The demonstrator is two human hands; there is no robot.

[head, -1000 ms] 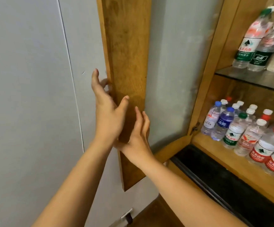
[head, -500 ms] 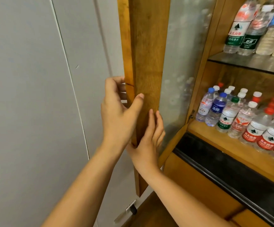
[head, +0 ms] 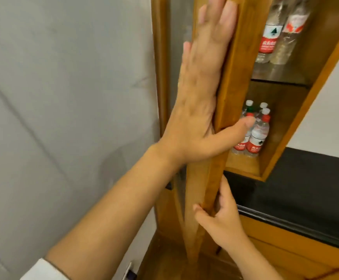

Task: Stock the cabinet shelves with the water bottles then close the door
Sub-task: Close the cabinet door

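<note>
1. Head view, one frame, some motion blur. Wooden cabinet door (head: 233, 81) runs as a tall strip from top centre down to bottom centre, seen nearly edge-on.
2. Left hand (head: 201, 87) lies flat on the door's outer face, centre of frame. Fingers straight and pointing up, reaching the top edge of the frame. Thumb spread out to the right, crossing the door's edge in front of the lower bottles. Nothing gripped, palm just pressing.
3. Right hand (head: 223, 217) sits lower centre, below the left hand. Fingers curled round the door's lower edge, thumb on the near side, so it pinches the wood.
4. Door is not closed: a gap to the right of its edge shows the cabinet (head: 298, 126) interior.
5. Upper water bottles (head: 269, 37) stand on a glass shelf (head: 275, 74), upper right of centre. One has a red label; the ones beside it look blurred.
6. Lower water bottles (head: 255, 134) stand in a small group on the wooden bottom shelf (head: 243, 162), right of centre, just right of the left thumb. Red labels, white caps and red ones; one green cap at the back.
7. Grey wall panels (head: 63, 98) fill the left half of the frame.
8. Black band (head: 306, 188) runs below the cabinet at right, wooden unit (head: 286, 249) under it in the lower right corner.
9. White sleeve (head: 41, 269) shows at bottom left on the left arm.
</note>
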